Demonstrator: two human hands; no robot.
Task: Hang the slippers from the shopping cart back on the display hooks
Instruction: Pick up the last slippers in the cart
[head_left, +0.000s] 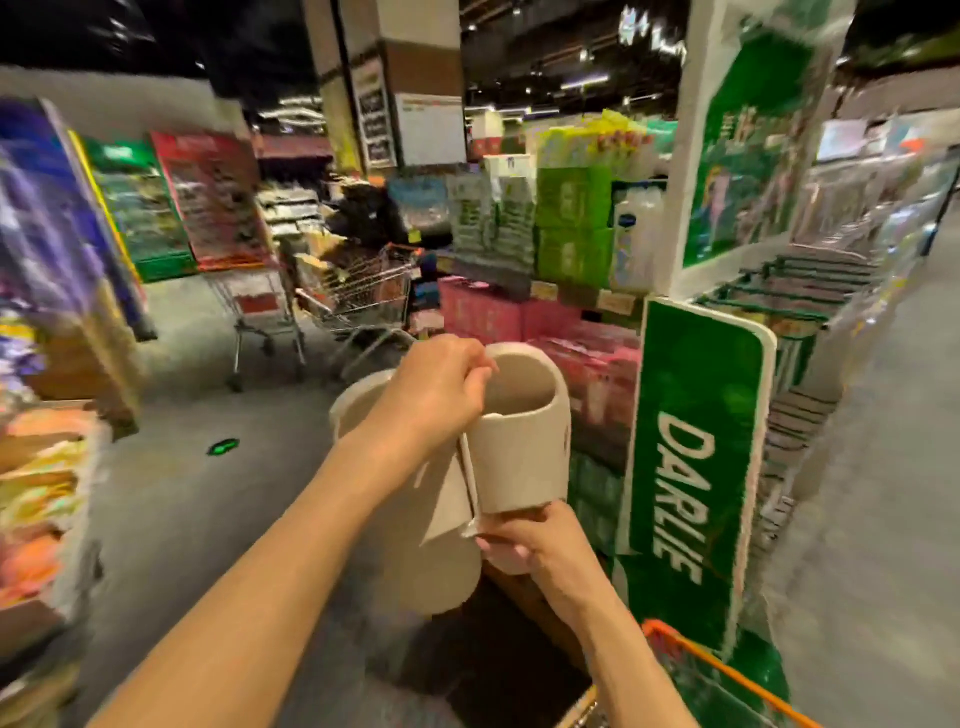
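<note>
I hold a pair of beige slippers (519, 447) upright in front of me, soles back to back with a paper tag between them. My left hand (441, 387) grips the pair at the top, fingers pinched over the upper edge. Lower down, my right hand (524, 543) is closed on the bottom end of the right slipper. The orange rim of the shopping cart (727, 670) shows at the bottom right, below my right forearm. No display hooks for slippers are visible; the whole picture is motion-blurred.
A green DARLIE sign (691, 467) and a stand of boxed goods rise close on the right. Pink and green stacked packs (571, 228) stand ahead. Two metal carts (358, 296) and a crouched person are farther back. Shelves (47, 364) line the left; grey floor lies between.
</note>
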